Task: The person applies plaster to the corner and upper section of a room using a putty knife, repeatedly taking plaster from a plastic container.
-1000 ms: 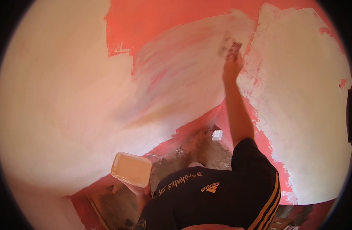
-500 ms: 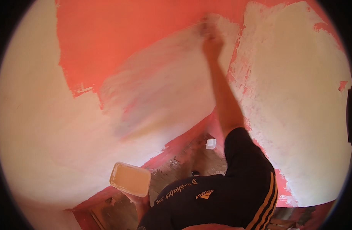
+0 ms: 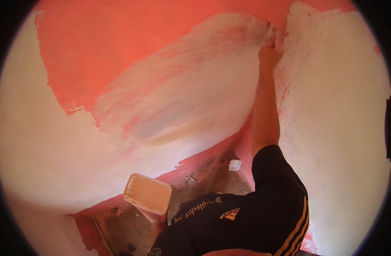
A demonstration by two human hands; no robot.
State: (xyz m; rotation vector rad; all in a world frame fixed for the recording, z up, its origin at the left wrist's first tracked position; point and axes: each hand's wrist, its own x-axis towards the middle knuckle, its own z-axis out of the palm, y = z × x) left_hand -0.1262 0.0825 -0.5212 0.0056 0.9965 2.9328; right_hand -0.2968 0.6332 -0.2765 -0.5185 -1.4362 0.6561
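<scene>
My right arm stretches up to the wall, and my right hand (image 3: 271,53) is closed round a thin, blurred blade-like tool (image 3: 271,33) held against the wall near the corner. Its exact kind is hard to make out. Around it a whitish, streaky coat (image 3: 221,51) lies over the red paint (image 3: 110,38). Low on the left, my left hand (image 3: 156,217) grips a rectangular plastic tub (image 3: 147,194) from below. The tub holds a smooth cream-coloured paste, and most of the left fingers are hidden beneath it.
A second wall (image 3: 336,106), coated whitish, meets this one at the corner on the right. On the dirty floor (image 3: 214,177) stands a small white container (image 3: 234,165). Bits of debris (image 3: 190,179) lie near the wall's red foot.
My right hand has moved to the right across the wall, up to the corner. The view has shifted slightly; the tub stays in my left hand at about the same place.
</scene>
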